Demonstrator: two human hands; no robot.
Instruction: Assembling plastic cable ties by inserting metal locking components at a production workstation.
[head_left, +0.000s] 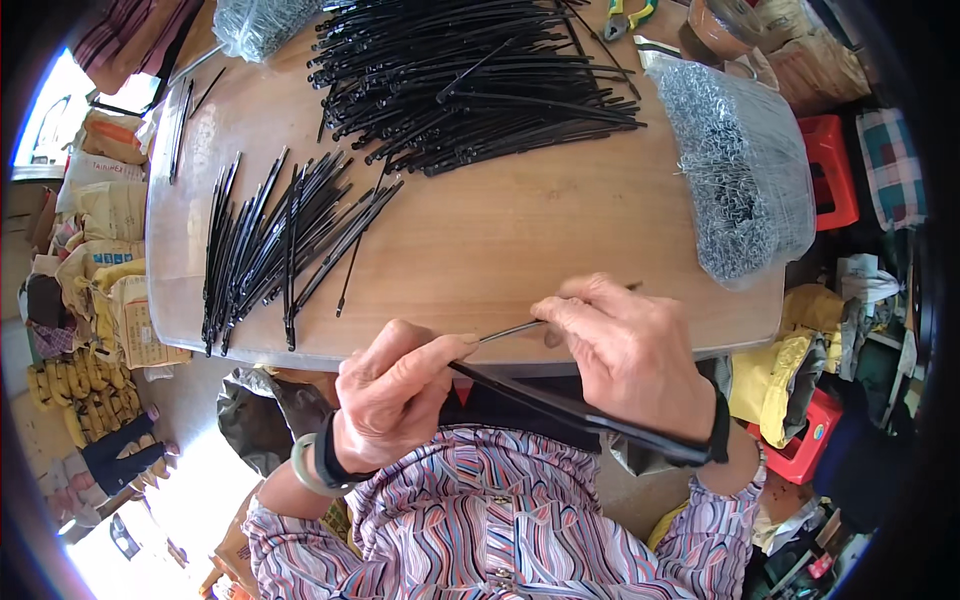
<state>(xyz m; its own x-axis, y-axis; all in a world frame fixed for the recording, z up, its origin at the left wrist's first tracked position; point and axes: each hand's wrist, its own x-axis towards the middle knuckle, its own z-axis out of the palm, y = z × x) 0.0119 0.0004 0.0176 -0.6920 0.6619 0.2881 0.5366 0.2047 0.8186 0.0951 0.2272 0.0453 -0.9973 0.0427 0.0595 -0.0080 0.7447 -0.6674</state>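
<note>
Just past the table's near edge, my left hand (398,388) is closed in a pinch on a long black rod (560,405), which slants down toward my right wrist. A thin grey metal rod (508,331) stretches from the left fingertips to my right hand (628,345). The right thumb and fingers are closed on that thin rod's far end, slightly blurred. To the left lies a loose bundle of thin black rods (270,240). A larger heap of similar black rods (460,85) covers the far middle. How the held rods are joined is hidden by my fingers.
On the right of the brown table (540,220) rests a clear plastic bag of small shiny metal pieces (735,180). Another such bag (262,25) is at the far left. Pliers (628,17) lie at the back. Red stools (828,170) and sacks (112,222) stand around.
</note>
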